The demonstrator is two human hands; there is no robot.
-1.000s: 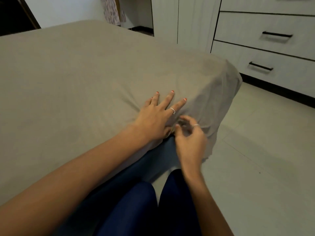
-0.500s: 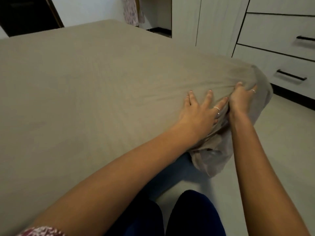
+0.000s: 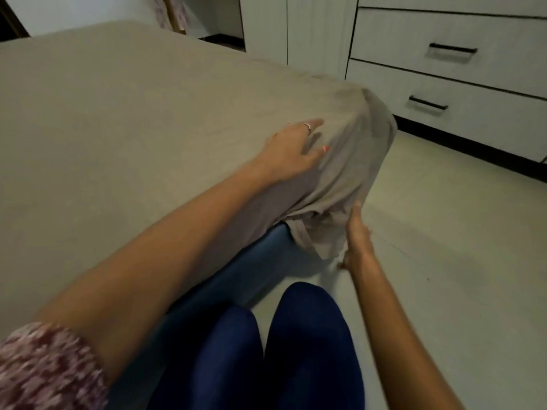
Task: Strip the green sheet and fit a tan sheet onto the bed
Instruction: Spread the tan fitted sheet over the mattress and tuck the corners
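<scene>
Fitting the last visible corner is judged to be the step in hand. The plain tan cotton sheet (image 3: 154,119) is already spread smooth over the bed, and its loose corner hangs bunched below the mattress edge, with the blue mattress side (image 3: 254,270) exposed beneath. The left hand (image 3: 291,150) is laid flat, fingers straight, on the sheet at the corner, pinning it. The hanging hem is touched by the right hand (image 3: 356,241); whether it is pinched cannot be told. No green sheet is seen. Next, the hem needs to be drawn down and tucked under the corner.
</scene>
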